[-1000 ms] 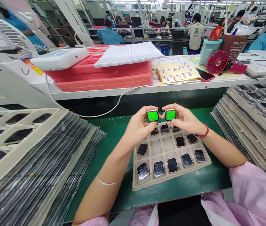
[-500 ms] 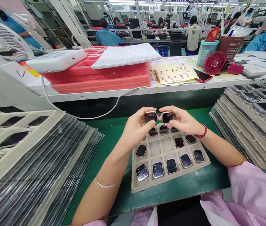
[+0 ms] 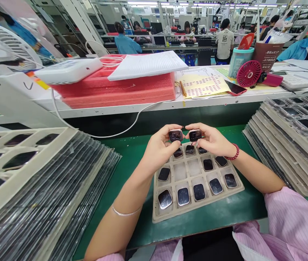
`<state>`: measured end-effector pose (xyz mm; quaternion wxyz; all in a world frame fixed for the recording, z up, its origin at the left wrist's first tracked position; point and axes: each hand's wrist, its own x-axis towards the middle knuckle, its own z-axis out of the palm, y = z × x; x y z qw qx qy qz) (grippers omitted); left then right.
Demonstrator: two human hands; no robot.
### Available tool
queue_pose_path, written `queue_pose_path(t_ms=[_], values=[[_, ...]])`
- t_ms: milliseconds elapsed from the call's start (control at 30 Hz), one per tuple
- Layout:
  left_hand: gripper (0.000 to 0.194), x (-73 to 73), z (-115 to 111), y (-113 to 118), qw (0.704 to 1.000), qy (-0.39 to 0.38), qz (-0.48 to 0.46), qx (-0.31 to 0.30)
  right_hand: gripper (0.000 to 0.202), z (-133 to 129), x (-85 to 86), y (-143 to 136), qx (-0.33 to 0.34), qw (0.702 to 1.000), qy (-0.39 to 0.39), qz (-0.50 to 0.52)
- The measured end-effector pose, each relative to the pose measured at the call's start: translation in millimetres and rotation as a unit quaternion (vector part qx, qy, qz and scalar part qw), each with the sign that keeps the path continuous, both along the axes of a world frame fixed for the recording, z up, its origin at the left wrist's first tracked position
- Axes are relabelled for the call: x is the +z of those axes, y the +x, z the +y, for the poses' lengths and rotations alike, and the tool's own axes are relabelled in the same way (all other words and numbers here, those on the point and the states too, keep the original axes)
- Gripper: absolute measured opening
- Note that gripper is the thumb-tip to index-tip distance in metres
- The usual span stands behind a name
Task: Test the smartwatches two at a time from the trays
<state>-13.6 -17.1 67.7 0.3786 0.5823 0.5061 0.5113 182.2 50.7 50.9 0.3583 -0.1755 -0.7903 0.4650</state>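
Observation:
Between its thumb and fingers, my left hand [image 3: 160, 146] grips a smartwatch without a strap [image 3: 175, 135], its screen facing me and showing faint lines. My right hand [image 3: 210, 139] pinches a second strapless smartwatch [image 3: 195, 135], also showing faint lines on its screen. The two watches are side by side, a little apart, above the far edge of a beige plastic tray [image 3: 197, 210]. Several dark-screened watches sit in the tray's pockets, such as one at the front [image 3: 183, 196]. Two pockets in the middle row hold nothing. My hands hide part of the back row.
Tall stacks of trays with watches stand at the left [image 3: 58, 188] and the right [image 3: 287, 145]. Behind the green mat [image 3: 107, 203], a shelf carries pink foam [image 3: 121, 88], a notebook [image 3: 148, 65], a phone [image 3: 234, 88] and a small fan [image 3: 249, 73]. Co-workers sit further back.
Lines of light now show on both held watches' screens. The lit screens on two front-left watches in the tray have gone dark. Both hands keep almost the same place.

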Motion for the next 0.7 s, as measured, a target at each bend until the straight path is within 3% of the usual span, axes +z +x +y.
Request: queue_pose_path(t_ms=[133,233,300,400,433,500,600,700], values=[[0.048,0.5,1.4,-0.2,0.999,-0.014,-0.036,0.0,0.059,2.5,-2.1,-1.3,-0.001,0.998,-0.055,0.022],[0.067,3.1,3.7,-4.8,0.984,-0.07,-0.158,-0.051,0.07,6.9,-2.3,-0.4,0.038,0.978,-0.191,0.071],[0.067,5.7,5.6,-9.5,0.96,-0.111,-0.245,-0.083,0.066,10.5,-0.7,1.3,0.071,0.949,-0.288,0.106],[0.047,8.3,9.1,-16.2,0.934,-0.141,-0.321,-0.074,0.042,16.2,1.9,2.9,0.11,0.894,-0.411,0.142],[0.045,8.4,10.5,-18.0,0.93,-0.149,-0.33,-0.067,0.042,18.1,2.3,2.8,0.12,0.874,-0.448,0.148],[0.053,7.6,13.2,-21.0,0.926,-0.167,-0.333,-0.059,0.06,21.3,2.2,1.9,0.128,0.836,-0.511,0.152],[0.059,5.5,16.0,-24.2,0.925,-0.176,-0.332,-0.06,0.072,23.8,1.5,0.4,0.125,0.808,-0.554,0.156],[0.06,4.3,16.7,-25.5,0.925,-0.171,-0.333,-0.059,0.072,23.2,1.8,0.8,0.123,0.807,-0.555,0.157]])
